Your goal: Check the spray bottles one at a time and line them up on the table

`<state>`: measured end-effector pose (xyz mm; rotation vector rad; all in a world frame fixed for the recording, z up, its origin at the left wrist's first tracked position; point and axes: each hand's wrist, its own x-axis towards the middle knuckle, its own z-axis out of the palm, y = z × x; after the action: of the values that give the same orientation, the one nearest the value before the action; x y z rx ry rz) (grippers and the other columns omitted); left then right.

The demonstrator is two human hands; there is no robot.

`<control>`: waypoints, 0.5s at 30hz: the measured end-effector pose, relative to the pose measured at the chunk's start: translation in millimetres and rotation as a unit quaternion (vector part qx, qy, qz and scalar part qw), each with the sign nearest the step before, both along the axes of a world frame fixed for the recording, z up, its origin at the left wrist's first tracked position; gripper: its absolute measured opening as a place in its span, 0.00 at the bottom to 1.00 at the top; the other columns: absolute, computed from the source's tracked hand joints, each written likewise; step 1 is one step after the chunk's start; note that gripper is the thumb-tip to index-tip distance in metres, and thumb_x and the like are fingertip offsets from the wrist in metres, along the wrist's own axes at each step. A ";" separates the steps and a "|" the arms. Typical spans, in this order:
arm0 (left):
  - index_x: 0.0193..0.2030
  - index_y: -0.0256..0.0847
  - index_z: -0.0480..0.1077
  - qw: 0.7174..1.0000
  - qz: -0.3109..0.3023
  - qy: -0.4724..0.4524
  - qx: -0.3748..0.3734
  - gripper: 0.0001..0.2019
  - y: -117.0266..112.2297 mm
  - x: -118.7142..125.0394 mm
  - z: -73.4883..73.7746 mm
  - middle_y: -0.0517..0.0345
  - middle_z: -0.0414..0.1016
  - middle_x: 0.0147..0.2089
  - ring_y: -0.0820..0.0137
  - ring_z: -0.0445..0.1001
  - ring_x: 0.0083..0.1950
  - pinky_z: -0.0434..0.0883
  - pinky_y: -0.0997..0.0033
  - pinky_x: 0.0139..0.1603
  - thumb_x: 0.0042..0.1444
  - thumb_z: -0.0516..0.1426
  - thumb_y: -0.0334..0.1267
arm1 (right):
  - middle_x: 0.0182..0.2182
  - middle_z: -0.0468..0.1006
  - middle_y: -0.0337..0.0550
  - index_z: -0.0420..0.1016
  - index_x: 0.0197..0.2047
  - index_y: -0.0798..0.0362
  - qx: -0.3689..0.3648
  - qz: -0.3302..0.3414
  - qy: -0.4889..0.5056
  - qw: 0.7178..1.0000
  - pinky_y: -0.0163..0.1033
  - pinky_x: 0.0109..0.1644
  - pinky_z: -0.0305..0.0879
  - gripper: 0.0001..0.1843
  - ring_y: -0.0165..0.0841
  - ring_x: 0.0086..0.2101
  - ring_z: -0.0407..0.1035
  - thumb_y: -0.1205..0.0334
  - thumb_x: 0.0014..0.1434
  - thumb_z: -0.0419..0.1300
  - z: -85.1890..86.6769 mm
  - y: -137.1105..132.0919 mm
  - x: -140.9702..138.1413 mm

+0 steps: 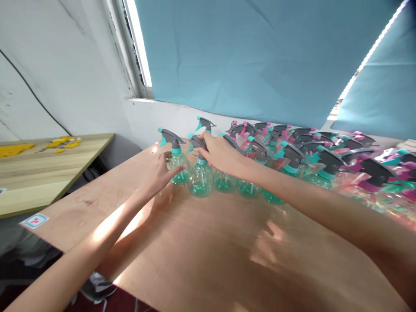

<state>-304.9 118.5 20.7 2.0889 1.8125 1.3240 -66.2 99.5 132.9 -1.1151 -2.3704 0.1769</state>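
Observation:
At the left end of a group of spray bottles, a clear green spray bottle with a grey and teal head stands upright. My left hand is beside it, thumb and fingers apart, the thumb passing in front of the bottle; whether it touches is hard to see. My right hand is closed around the grey head of a neighbouring green spray bottle, which stands on the table. Part of that head is hidden by my fingers. Behind it shows another grey and teal spray head.
Several green and pink spray bottles crowd the right side of the wooden table, along the wall under a blue blind. A second table at left carries yellow pieces. A sticker marks the near-left corner.

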 end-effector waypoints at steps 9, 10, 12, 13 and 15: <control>0.67 0.41 0.53 0.998 0.050 0.006 0.036 0.34 -56.1 27.2 25.0 0.39 0.56 0.65 0.49 0.63 0.64 0.64 0.45 0.60 0.61 0.57 0.55 | 0.34 0.78 0.54 0.65 0.57 0.63 0.024 0.004 -0.006 1.000 0.40 0.31 0.55 0.19 0.39 0.32 0.70 0.62 0.66 0.50 1.5 -20.0 8.8; 0.66 0.40 0.55 0.996 0.058 0.005 0.065 0.31 -66.6 33.0 27.7 0.40 0.58 0.64 0.50 0.64 0.63 0.64 0.46 0.61 0.62 0.56 0.54 | 0.34 0.78 0.53 0.65 0.57 0.62 0.021 0.005 -0.004 1.000 0.40 0.31 0.55 0.19 0.39 0.33 0.71 0.61 0.66 0.50 1.9 -27.3 14.2; 0.63 0.40 0.59 0.994 0.042 0.004 0.103 0.27 -86.8 47.5 30.9 0.42 0.62 0.60 0.50 0.64 0.62 0.66 0.47 0.59 0.63 0.54 0.53 | 0.33 0.78 0.50 0.65 0.58 0.61 0.014 0.006 -0.001 1.000 0.39 0.33 0.56 0.20 0.38 0.33 0.70 0.61 0.66 0.50 2.4 -44.3 29.3; 0.62 0.41 0.60 0.994 0.028 0.002 0.103 0.25 -96.1 56.4 30.9 0.44 0.64 0.59 0.51 0.66 0.61 0.68 0.48 0.57 0.64 0.53 0.52 | 0.32 0.78 0.47 0.65 0.58 0.60 0.011 0.006 0.001 1.000 0.39 0.33 0.57 0.19 0.37 0.32 0.70 0.62 0.66 0.50 2.4 -53.3 38.8; 0.58 0.45 0.63 0.997 -0.022 0.004 0.076 0.19 -111.9 78.0 27.5 0.49 0.69 0.54 0.54 0.71 0.55 0.70 0.49 0.55 0.66 0.52 0.51 | 0.28 0.76 0.42 0.64 0.57 0.59 0.002 0.008 0.000 1.000 0.38 0.31 0.56 0.18 0.34 0.28 0.67 0.62 0.66 0.50 2.1 -71.4 60.7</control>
<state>-226.9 6.6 48.3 2.1968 1.7090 1.4872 -5.5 28.1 135.0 -1.0959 -2.3791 0.1775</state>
